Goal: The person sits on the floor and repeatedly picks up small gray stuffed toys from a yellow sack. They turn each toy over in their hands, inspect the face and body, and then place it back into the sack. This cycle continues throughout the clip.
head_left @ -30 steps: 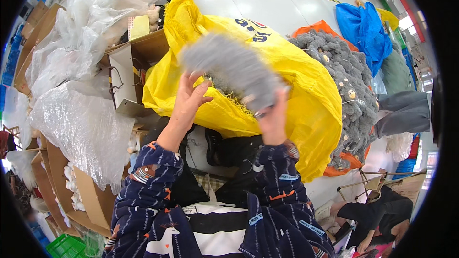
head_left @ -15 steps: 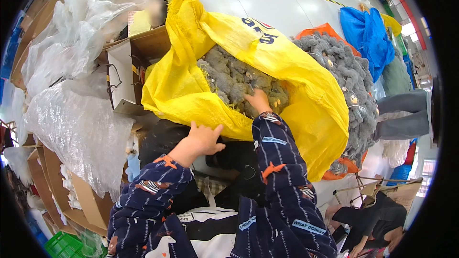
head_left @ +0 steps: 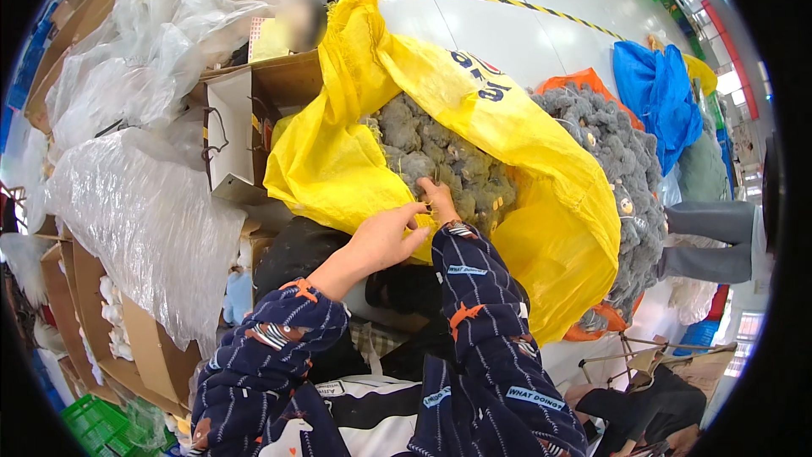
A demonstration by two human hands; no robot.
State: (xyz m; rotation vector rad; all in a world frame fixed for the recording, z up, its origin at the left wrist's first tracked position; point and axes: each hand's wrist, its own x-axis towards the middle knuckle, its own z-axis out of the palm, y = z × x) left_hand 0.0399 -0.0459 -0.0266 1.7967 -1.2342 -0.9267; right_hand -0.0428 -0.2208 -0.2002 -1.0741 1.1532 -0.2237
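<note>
A large yellow woven bag [head_left: 554, 203] lies open in front of me, filled with grey fluffy plush pieces [head_left: 423, 137]. My right hand [head_left: 438, 201] is at the near side of the opening, its fingers curled on a grey plush piece and partly hidden by the pile. Just to its left, my left hand [head_left: 382, 241] reaches over the bag's near edge. Thumb and fingers are apart there, the fingertips close to my right hand, with nothing seen in them.
Right of the bag is another heap of grey plush [head_left: 628, 195] in an orange sack, with a blue sack [head_left: 655, 106] behind. Clear plastic sheeting [head_left: 144, 220] and cardboard boxes [head_left: 152, 343] crowd the left. A person's grey-trousered legs [head_left: 710, 237] show at far right.
My left hand has moved right and forward, from beside the bag to next to my right hand. The right hand has drawn slightly back toward me and left, its fingers more curled.
</note>
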